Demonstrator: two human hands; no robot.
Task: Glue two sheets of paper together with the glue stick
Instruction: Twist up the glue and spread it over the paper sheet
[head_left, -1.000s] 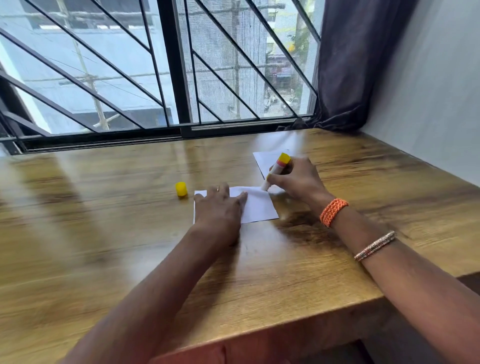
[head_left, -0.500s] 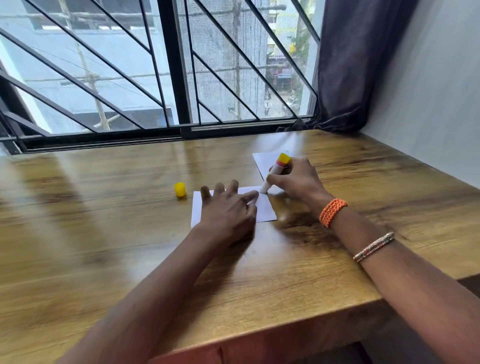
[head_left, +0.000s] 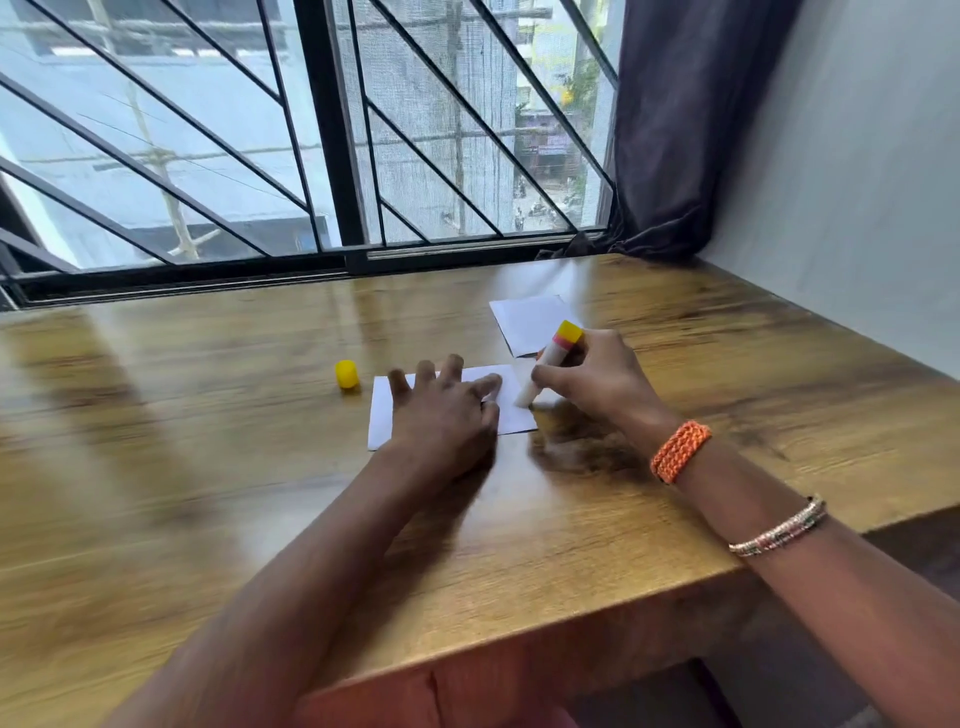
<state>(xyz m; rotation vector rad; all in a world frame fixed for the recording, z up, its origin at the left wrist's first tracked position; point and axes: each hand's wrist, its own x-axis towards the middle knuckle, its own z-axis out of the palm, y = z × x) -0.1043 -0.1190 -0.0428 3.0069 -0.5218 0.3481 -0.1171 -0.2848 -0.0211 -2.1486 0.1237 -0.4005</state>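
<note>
Bright daylight from the window (head_left: 311, 130) glares on the blurred table (head_left: 156, 415).

Wooden table (head_left: 218, 483), glossy and streaked with window glare, set against a barred window (head_left: 332, 135). Black diagonal bars over mesh, with a pale building (head_left: 208, 130) and a blurred street (head_left: 540, 171) beyond. Dark curtain (head_left: 675, 119) bunched in the far right corner, its hem touching the tabletop. Plain grey wall (head_left: 852, 171) along the right edge of the table. Orange braided band (head_left: 681, 451) and thin beaded bracelet (head_left: 779, 530) worn farther up, well apart.
</note>
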